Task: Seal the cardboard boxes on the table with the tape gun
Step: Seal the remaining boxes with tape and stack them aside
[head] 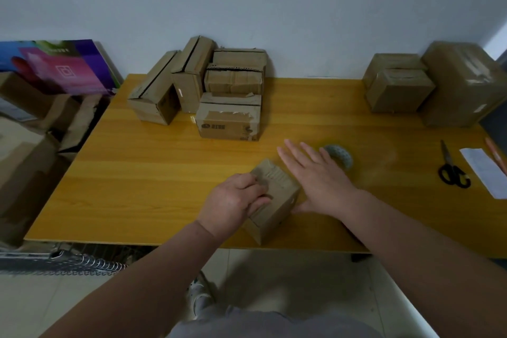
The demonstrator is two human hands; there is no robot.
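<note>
The scene is dim, with flat, cool light on a bluish-grey wall (301, 8). The glossy yellow desk (137, 173) carries a faint sheen, and only soft shadows lie beside the cardboard boxes (230, 82). Fine detail is smeared, the right hand (318, 181) is motion-blurred, and wide-angle distortion bends the desk's edges.

A small cardboard box (277, 200) sits on the table (137, 186) at lower centre of the frame, near the front edge. The left hand (233, 203) rests on its top, and the right hand (321, 178) lies just right of it. A tape roll (340, 155) lies behind the right hand. A cluster of boxes (219, 88) stands at upper centre against the wall, and more boxes (397, 90) stand at upper right. Scissors (451, 170) lie at the right, with a paper slip (485, 173) just right of them.
</note>
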